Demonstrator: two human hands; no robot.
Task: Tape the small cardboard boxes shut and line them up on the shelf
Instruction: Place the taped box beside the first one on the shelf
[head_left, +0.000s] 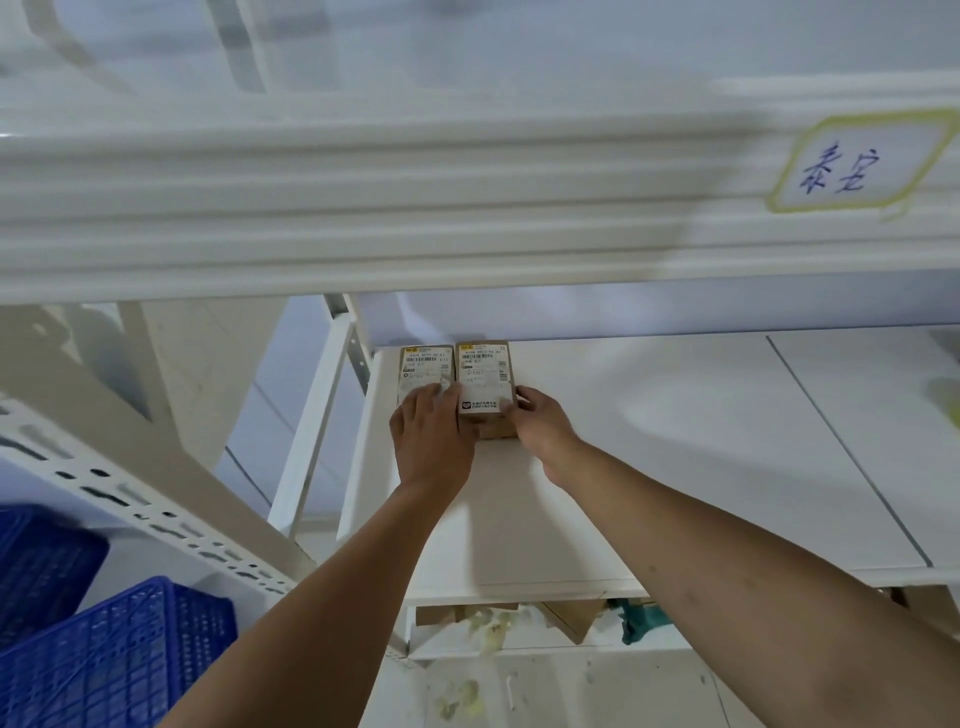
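Blue crates (104, 639): stacked low on the far left, away from the work.
Left box (421, 364): at the back left of the shelf (649, 441), label up. I think the row starts here.
Left hand (431, 436): lies flat on the left box with fingers mostly straight and grips nothing. It likely stops that box from sliding.
Right box (483, 374): side by side with the left box, touching it.
Right hand (540, 426): fingers bent against the right box's right side. I cannot tell if it grips or only pushes. It seems to press the boxes snug together.
Sign (852, 166): on the beam, top right.
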